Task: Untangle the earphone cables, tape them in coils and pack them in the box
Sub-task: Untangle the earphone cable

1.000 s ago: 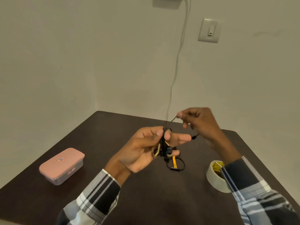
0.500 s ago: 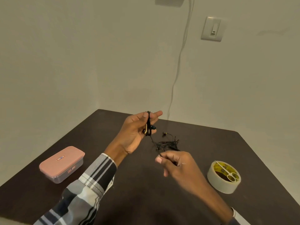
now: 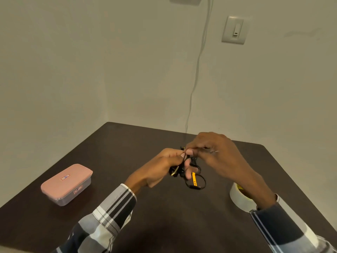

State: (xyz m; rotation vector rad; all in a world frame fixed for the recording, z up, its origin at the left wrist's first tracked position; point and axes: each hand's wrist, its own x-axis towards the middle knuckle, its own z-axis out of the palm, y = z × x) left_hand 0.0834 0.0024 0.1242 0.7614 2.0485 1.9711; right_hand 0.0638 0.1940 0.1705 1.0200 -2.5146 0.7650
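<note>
**Two hands, one black cable bundle, above the dark table**

I count two hands, one pink-lidded box [image 3: 66, 184], one roll of tape [image 3: 239, 199] and one dark table [image 3: 164, 225]. How many earphones make up the bundle I cannot tell.

The earphone cable [image 3: 183, 166] is thin and black, gathered into loops, with a gold-coloured piece low down and a yellow tab [image 3: 194, 178] hanging beside a loose loop near the tabletop.

The left hand [image 3: 160, 170] holds the bundle, fingers curled round it, the thumb on top. The right hand [image 3: 215, 152] meets it from above, thumb and fingertips pinching a strand just beside the left thumb. The box stands well apart on the left; the tape lies under the right wrist.
</note>
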